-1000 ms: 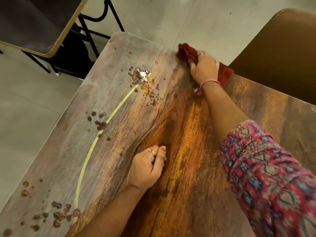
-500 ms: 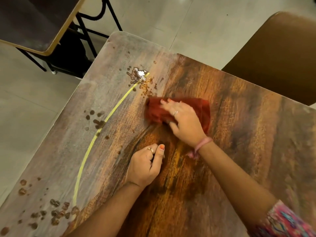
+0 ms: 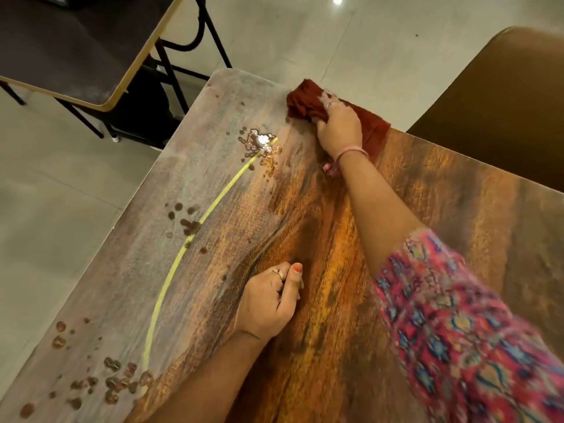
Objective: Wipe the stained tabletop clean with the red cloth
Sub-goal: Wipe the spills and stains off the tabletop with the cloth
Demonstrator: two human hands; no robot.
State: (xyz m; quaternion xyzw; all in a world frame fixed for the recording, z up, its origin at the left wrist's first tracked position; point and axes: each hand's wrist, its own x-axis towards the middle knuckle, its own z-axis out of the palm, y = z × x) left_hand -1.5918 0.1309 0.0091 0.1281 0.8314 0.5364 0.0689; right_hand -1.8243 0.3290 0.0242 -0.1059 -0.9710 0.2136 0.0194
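Your right hand (image 3: 338, 126) has swept the red cloth (image 3: 305, 103) from mid-surface back to the far edge, clutching it bunched; the wet brown stains (image 3: 259, 145) left of the cloth stay unwiped, so much remains. Your left hand (image 3: 268, 300) rests clenched, empty, on the smooth wood-grain surface (image 3: 335, 346); cloth soft, crumpled.

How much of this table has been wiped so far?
Done: the tabletop right of the yellow line shows no spots. In hand: the right hand grips the red cloth at the far edge; the left hand rests on the wood. Left: brown stains, all along the left side.
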